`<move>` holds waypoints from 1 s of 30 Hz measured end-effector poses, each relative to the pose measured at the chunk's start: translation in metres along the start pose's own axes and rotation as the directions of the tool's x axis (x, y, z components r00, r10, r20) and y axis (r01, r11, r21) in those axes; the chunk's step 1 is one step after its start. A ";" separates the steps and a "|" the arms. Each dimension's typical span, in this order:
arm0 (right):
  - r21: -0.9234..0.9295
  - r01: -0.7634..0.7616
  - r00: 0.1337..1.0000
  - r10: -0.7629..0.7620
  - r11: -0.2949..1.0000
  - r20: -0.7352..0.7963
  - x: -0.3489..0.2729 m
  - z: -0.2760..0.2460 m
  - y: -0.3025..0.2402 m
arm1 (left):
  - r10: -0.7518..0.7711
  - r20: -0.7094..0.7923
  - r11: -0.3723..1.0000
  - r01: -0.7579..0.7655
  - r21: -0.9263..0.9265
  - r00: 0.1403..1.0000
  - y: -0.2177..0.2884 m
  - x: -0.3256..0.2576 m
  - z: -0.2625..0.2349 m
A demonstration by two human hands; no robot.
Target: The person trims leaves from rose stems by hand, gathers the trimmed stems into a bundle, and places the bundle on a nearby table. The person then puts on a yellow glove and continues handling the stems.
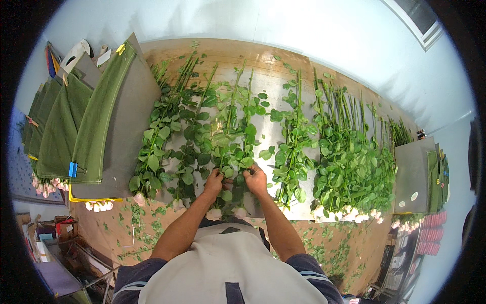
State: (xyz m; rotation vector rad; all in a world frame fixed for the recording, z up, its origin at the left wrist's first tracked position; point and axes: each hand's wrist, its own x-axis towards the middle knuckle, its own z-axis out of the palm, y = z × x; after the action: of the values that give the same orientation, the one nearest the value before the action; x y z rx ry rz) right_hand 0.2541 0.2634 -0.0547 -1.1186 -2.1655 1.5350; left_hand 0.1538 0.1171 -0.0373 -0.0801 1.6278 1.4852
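Both hands, left (214, 181) and right (254, 178), closed on rose stems (234, 152) at the table's (276, 133) near edge; stripping leaves probably wanted firm, even pulls.

Leafy rose stems (223, 137) crowd the desk (268, 61) ahead of both hands. Right of the right hand (254, 178) a dense rose pile (349, 162) blocks; a bare strip lies between them.
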 end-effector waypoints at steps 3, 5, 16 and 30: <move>-0.044 -0.003 1.000 0.004 0.999 0.015 0.000 0.006 0.001 | -0.028 0.011 0.999 0.028 -0.042 1.000 0.002 -0.003 0.001; -0.052 -0.026 0.997 0.030 0.998 0.073 0.001 0.013 0.001 | -0.038 0.008 0.999 0.038 -0.014 0.999 0.004 -0.004 0.002; -0.009 0.083 0.977 -0.079 0.997 0.197 0.009 0.033 -0.008 | 0.002 -0.076 0.911 0.030 0.411 0.997 0.001 0.004 0.005; -0.091 0.157 0.975 -0.169 0.983 -0.144 0.037 0.029 -0.022 | -0.006 -0.115 0.914 0.052 0.403 0.993 0.012 -0.006 -0.004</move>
State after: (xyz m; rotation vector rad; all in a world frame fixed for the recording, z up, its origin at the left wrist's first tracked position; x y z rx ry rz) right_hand 0.2022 0.2667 -0.0546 -1.0158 -2.1720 1.2639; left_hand 0.1483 0.1145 -0.0253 0.0464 1.9863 1.1078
